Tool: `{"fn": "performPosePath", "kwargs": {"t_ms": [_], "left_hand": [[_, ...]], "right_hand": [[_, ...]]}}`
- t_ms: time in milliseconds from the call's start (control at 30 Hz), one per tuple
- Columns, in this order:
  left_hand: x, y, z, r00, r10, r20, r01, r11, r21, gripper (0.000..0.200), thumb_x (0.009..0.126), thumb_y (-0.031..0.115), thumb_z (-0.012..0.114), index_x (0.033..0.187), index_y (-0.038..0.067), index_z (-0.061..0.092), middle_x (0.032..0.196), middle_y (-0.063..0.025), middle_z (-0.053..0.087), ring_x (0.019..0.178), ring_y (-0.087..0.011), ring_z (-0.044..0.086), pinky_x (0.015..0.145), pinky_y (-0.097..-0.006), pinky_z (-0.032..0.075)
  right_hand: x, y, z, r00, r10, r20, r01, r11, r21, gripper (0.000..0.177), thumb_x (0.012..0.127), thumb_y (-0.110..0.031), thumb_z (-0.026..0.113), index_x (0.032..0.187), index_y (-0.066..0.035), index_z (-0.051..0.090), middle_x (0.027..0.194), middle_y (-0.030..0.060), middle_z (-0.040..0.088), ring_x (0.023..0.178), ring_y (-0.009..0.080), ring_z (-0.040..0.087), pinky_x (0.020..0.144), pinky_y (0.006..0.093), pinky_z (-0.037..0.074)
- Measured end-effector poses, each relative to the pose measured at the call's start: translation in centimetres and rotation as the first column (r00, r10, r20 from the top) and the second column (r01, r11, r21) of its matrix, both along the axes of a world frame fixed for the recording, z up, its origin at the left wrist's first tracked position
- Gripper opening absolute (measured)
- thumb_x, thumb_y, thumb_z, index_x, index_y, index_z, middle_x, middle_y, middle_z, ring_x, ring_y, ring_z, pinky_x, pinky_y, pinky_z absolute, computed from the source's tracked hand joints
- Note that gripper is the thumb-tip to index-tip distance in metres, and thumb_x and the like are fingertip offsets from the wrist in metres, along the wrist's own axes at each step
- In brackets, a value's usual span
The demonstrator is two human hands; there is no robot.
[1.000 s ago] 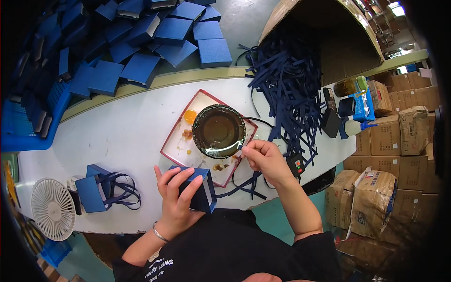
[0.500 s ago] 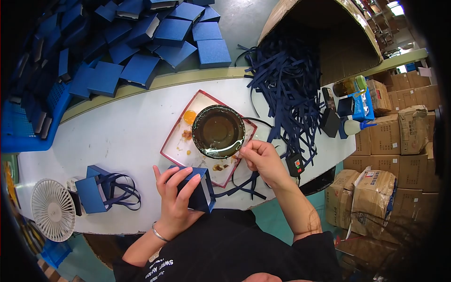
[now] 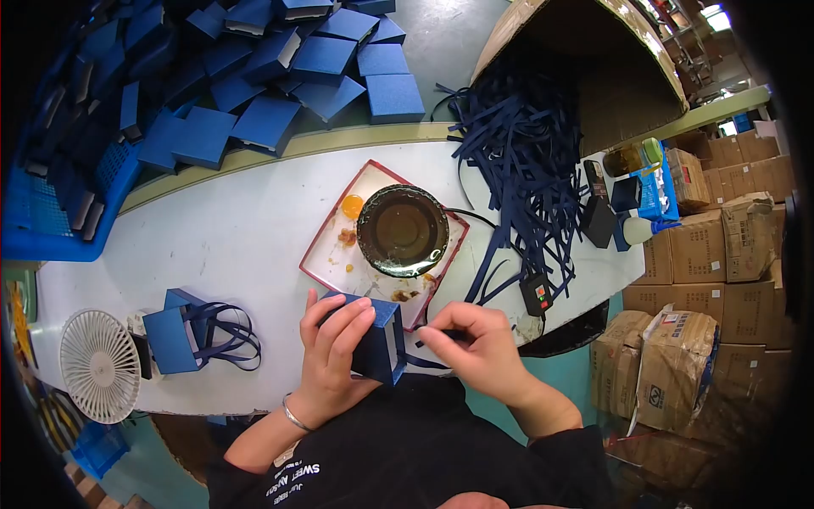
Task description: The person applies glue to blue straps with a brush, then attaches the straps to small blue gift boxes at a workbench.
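My left hand is wrapped round a small blue box, its open side turned to the right. A dark blue ribbon runs from the box's open side toward my right hand. That hand's thumb and forefinger are pinched on the ribbon's end, just right of the box. Beyond both hands stands a round dark pot of brownish liquid. It rests on a stained white tray with a red rim.
A finished-looking blue box with ribbon loops stands beside a white fan. Many blue boxes are heaped at the upper left by a blue basket. Ribbons spill from a carton. A switch box lies on the right.
My right hand has moved from the pot's lower edge down toward the box, with the ribbon in its pinch. The left hand and box have shifted slightly right.
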State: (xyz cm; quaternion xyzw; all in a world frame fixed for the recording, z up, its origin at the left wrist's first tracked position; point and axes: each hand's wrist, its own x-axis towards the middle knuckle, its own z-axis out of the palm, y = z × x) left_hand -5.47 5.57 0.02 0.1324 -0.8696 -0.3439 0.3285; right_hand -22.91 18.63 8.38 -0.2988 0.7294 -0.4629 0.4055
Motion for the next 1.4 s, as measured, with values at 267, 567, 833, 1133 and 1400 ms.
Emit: {"fn": "performPosePath", "kwargs": {"t_ms": [267,567,833,1133,1400], "left_hand": [[1.0,0.3,0.4,1.000,0.010,0.014,-0.009,0.999,-0.052,0.084,0.064,0.022,0.090,0.139,0.014,0.055,0.144,-0.0043,0.054,0.134,-0.0342,0.044,0.121,-0.0658,0.019],[1.3,0.6,0.3,1.000,0.025,-0.001,-0.025,0.992,-0.124,0.075,0.069,0.019,0.088,0.136,0.017,0.057,0.142,-0.0017,0.056,0.135,-0.0318,0.044,0.122,-0.0676,0.015],[1.7,0.2,0.3,1.000,0.003,-0.013,-0.004,0.997,-0.081,0.076,0.066,0.020,0.090,0.135,0.018,0.058,0.142,-0.0009,0.057,0.135,-0.0310,0.045,0.122,-0.0671,0.013],[1.8,0.7,-0.1,0.996,-0.047,-0.081,0.048,0.999,0.010,0.083,0.062,0.024,0.092,0.136,0.018,0.056,0.142,-0.0009,0.056,0.134,-0.0316,0.045,0.122,-0.0667,0.014],[2.0,1.2,-0.4,0.997,-0.029,-0.071,0.030,1.000,0.010,0.081,0.063,0.023,0.091,0.136,0.017,0.055,0.141,-0.0017,0.057,0.133,-0.0320,0.046,0.122,-0.0660,0.015]], "right_hand": [[1.2,-1.2,-0.2,0.964,0.103,-0.245,-0.121,0.991,-0.059,0.013,0.090,-0.004,0.073,0.082,0.003,0.065,0.072,0.0026,0.063,0.061,0.0038,0.054,0.053,0.0218,0.044],[1.4,-1.9,-0.4,0.951,0.132,-0.278,-0.136,0.991,0.005,0.016,0.090,-0.003,0.071,0.080,0.004,0.061,0.072,0.0051,0.063,0.062,0.0071,0.059,0.054,0.0242,0.049],[1.9,-2.3,0.3,0.930,0.104,-0.353,-0.119,0.993,-0.020,0.018,0.088,-0.005,0.074,0.080,0.002,0.060,0.071,0.0061,0.061,0.063,0.0112,0.060,0.058,0.0265,0.051],[2.0,-2.1,-1.2,0.887,0.169,-0.429,-0.241,0.963,-0.118,0.014,0.084,-0.002,0.072,0.079,0.001,0.059,0.069,0.0137,0.055,0.061,0.0303,0.059,0.055,0.0389,0.045],[3.5,-1.1,-2.1,0.812,0.074,-0.578,-0.189,0.972,-0.141,0.019,0.082,-0.003,0.076,0.079,0.001,0.058,0.071,0.0121,0.056,0.058,0.0270,0.057,0.052,0.0375,0.045]]}}
